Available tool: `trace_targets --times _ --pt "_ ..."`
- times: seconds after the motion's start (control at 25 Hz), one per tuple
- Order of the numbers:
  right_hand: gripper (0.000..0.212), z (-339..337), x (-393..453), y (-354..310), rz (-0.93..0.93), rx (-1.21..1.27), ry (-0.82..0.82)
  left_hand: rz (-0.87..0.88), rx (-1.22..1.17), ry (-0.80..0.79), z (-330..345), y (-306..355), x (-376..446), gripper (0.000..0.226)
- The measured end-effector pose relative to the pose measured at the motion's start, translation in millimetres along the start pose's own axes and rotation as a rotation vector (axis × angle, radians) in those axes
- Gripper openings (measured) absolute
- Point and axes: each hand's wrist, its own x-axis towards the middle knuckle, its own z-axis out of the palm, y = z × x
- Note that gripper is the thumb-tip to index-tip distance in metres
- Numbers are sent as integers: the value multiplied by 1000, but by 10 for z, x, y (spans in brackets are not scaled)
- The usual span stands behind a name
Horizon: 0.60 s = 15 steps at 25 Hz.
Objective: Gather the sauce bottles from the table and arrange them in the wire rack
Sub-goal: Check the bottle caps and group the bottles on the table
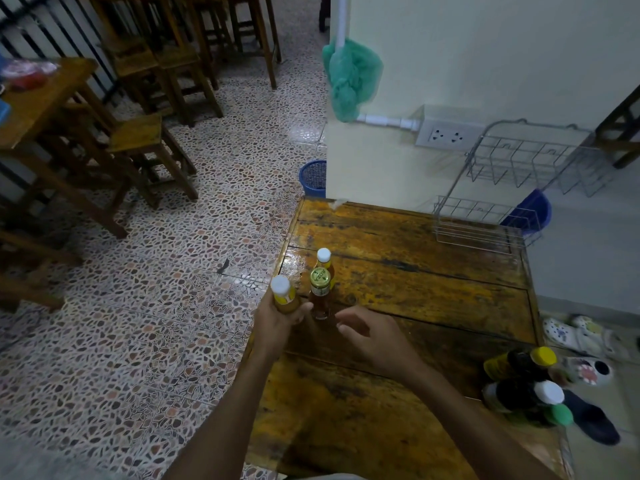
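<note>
The left hand [277, 320] is wrapped tight around a bottle with a white cap [284, 295] and a yellow label, at the left edge of the wooden table [415, 299]. The right hand [372, 336] is loose, its fingers curled but holding nothing, just beside a brown bottle with a gold cap [320, 294]. There are letters on that gold cap, but they are too small to read. Right behind it stands another bottle with a white cap [325, 263], touching it or nearly so.

The wire rack [512, 188] stands at the far right corner of the table, against the pale wall, and it has two shelves with nothing in them. The table top between the bottles and the rack is bare.

At the near right edge of the table stand more dark bottles [526, 389] with yellow, white and green caps.

A wall plug [446, 135] sits left of the rack. A green bag [349, 77] hangs on a white pipe. A blue basket [313, 178] stands on the floor past the table. Wooden stools [145, 143] are off to the left. Shoes [581, 341] lie on the floor at the right.
</note>
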Motion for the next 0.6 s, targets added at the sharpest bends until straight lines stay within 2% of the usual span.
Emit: trace_targets --times 0.12,0.32,0.6 --pt "16 -75 -45 161 67 -49 6 -29 -6 -32 30 -15 182 40" --pt "16 -132 -112 380 165 -62 21 -66 45 -86 8 -76 358 48" --pt "18 -49 -175 421 172 -78 -13 -63 68 -179 -4 -99 428 60"
